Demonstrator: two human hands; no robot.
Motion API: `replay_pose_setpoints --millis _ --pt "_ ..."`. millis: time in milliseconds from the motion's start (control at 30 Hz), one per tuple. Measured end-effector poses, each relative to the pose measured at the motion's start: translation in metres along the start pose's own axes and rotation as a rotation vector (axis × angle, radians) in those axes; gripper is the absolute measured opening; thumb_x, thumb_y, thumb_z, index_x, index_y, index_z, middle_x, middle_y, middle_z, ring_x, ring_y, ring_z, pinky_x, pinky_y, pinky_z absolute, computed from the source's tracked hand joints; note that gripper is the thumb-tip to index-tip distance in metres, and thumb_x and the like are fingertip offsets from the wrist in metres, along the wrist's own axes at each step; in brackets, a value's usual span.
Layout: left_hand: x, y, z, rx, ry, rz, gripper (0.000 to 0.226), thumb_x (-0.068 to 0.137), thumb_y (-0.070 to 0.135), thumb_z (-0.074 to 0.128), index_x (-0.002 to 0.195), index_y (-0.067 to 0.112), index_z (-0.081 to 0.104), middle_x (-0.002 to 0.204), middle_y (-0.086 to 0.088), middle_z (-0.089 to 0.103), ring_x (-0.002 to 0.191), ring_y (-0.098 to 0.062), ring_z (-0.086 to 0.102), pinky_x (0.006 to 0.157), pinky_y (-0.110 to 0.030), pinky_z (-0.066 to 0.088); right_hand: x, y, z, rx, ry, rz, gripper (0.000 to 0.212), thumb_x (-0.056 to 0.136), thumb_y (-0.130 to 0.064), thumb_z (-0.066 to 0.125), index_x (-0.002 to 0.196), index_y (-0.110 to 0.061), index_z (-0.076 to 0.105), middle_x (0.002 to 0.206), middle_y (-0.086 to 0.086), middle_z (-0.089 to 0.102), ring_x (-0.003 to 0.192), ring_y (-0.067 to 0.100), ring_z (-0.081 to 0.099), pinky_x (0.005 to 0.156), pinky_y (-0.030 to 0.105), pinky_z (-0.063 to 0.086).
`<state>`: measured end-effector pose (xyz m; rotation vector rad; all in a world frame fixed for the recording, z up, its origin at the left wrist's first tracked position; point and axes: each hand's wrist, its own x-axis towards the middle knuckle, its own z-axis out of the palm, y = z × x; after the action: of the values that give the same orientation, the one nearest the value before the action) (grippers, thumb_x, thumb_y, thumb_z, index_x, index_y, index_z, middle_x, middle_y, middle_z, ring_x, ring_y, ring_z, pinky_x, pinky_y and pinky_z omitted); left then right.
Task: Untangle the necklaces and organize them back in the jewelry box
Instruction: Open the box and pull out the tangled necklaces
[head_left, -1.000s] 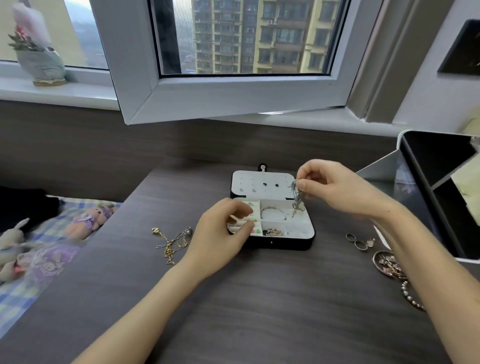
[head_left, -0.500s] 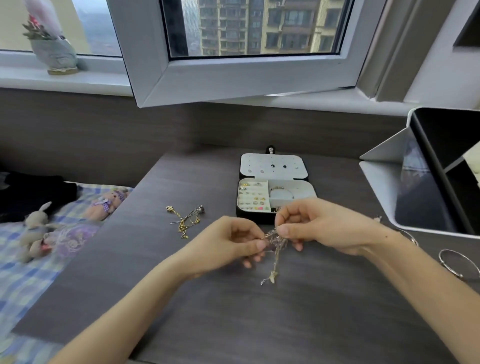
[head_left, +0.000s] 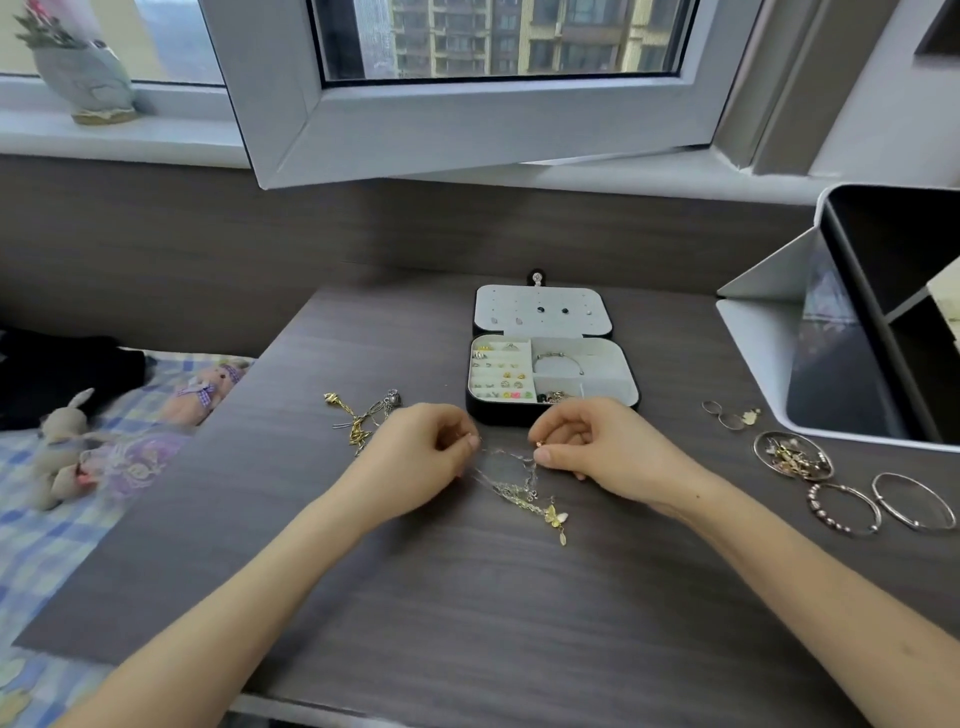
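**Around the desk: bangles, toys and a window**

On the dark wood-grain surface (head_left: 467, 623), at the right, lie a silver bangle (head_left: 913, 526) and a beaded bracelet (head_left: 823, 514), just beside each other. Behind them stands a small round dish (head_left: 759, 448) heaped with trinkets, with loose rings (head_left: 727, 415) farther back. A white-and-black organizer bin (head_left: 753, 332) stands at the far right. A figurine (head_left: 88, 78) sits on the windowsill. On the checked bed sheet (head_left: 31, 545) at the left lie a plush rabbit (head_left: 62, 447) and a plush bear (head_left: 208, 389).
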<state>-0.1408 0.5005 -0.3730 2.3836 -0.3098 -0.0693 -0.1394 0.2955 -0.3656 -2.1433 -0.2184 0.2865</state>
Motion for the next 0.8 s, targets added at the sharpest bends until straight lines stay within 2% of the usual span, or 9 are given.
replay_pose_setpoints --millis 100,167,233,300,367,533,667,733,800 --pt "0.002 -0.001 -0.002 0.058 0.052 -0.027 0.013 0.092 0.020 0.056 0.081 0.021 0.062 0.067 0.004 0.064 0.070 -0.017 0.061 0.068 -0.027 0.045 0.000 0.002 0.003 -0.057 0.049 -0.057 0.014 0.082 -0.011 0.069 0.090 -0.022 0.064 0.080 -0.005 0.064 0.064 0.000 0.054 0.062 0.014 0.047" --pt "0.003 -0.002 -0.002 0.103 0.060 -0.042 0.011 0.092 0.022 0.055 0.085 0.020 0.063 0.066 0.007 0.061 0.074 -0.019 0.060 0.068 -0.028 0.044 -0.005 0.000 0.005 -0.134 0.068 -0.104 0.014 0.079 -0.017 0.073 0.088 -0.022 0.064 0.077 -0.009 0.062 0.060 -0.001 0.051 0.062 0.013 0.043" --pt "0.003 -0.003 -0.003 0.149 0.065 -0.054 0.011 0.093 0.024 0.053 0.087 0.019 0.062 0.066 0.011 0.058 0.076 -0.019 0.058 0.065 -0.028 0.042 -0.013 -0.002 0.006 -0.277 0.040 -0.119 0.016 0.074 -0.032 0.077 0.080 -0.026 0.063 0.070 -0.011 0.061 0.059 0.000 0.050 0.062 0.018 0.043" --pt "0.002 -0.003 -0.003 0.212 0.085 -0.057 0.012 0.094 0.026 0.052 0.090 0.020 0.062 0.070 0.011 0.057 0.079 -0.018 0.056 0.064 -0.027 0.037 -0.020 -0.006 0.009 -0.439 -0.011 -0.105 0.021 0.070 -0.044 0.076 0.075 -0.030 0.062 0.074 -0.011 0.060 0.064 0.002 0.051 0.066 0.024 0.046" --pt "0.001 -0.003 -0.003 0.299 0.119 -0.048 0.012 0.094 0.029 0.051 0.093 0.022 0.061 0.077 0.011 0.057 0.080 -0.016 0.051 0.064 -0.026 0.033 -0.024 -0.010 0.010 -0.524 -0.041 -0.104 0.021 0.072 -0.045 0.074 0.074 -0.029 0.061 0.076 -0.011 0.060 0.069 0.004 0.052 0.070 0.025 0.046" --pt "-0.002 -0.002 -0.005 0.431 0.184 0.014 0.017 0.094 0.031 0.050 0.099 0.021 0.063 0.094 0.003 0.057 0.089 -0.020 0.053 0.065 -0.027 0.033 -0.035 -0.013 0.003 -0.548 -0.152 -0.088 0.019 0.075 -0.041 0.073 0.075 -0.025 0.064 0.075 -0.011 0.063 0.068 0.002 0.055 0.063 0.018 0.043" --pt "-0.005 -0.007 0.000 0.430 0.158 0.079 0.021 0.091 0.029 0.058 0.109 0.021 0.065 0.114 -0.002 0.055 0.101 -0.025 0.052 0.077 -0.029 0.041 -0.040 -0.015 -0.002 -0.559 -0.226 -0.101 0.022 0.075 -0.045 0.072 0.075 -0.023 0.066 0.069 -0.012 0.064 0.060 0.000 0.052 0.055 0.014 0.039" --pt "-0.007 -0.009 0.004 0.435 0.180 0.159 0.017 0.088 0.022 0.062 0.103 0.018 0.068 0.116 -0.009 0.057 0.102 -0.033 0.054 0.081 -0.036 0.046 -0.036 -0.014 -0.002 -0.519 -0.168 -0.108 0.021 0.076 -0.044 0.071 0.070 -0.025 0.065 0.059 -0.015 0.059 0.058 0.000 0.050 0.054 0.014 0.037" --pt "-0.011 -0.008 0.006 0.421 0.214 0.296 0.018 0.080 0.015 0.059 0.092 0.017 0.071 0.105 -0.010 0.062 0.089 -0.035 0.059 0.073 -0.038 0.051 -0.027 -0.010 0.000 -0.491 -0.039 -0.120 0.018 0.079 -0.042 0.069 0.071 -0.027 0.062 0.059 -0.014 0.055 0.058 0.001 0.049 0.058 0.017 0.037"
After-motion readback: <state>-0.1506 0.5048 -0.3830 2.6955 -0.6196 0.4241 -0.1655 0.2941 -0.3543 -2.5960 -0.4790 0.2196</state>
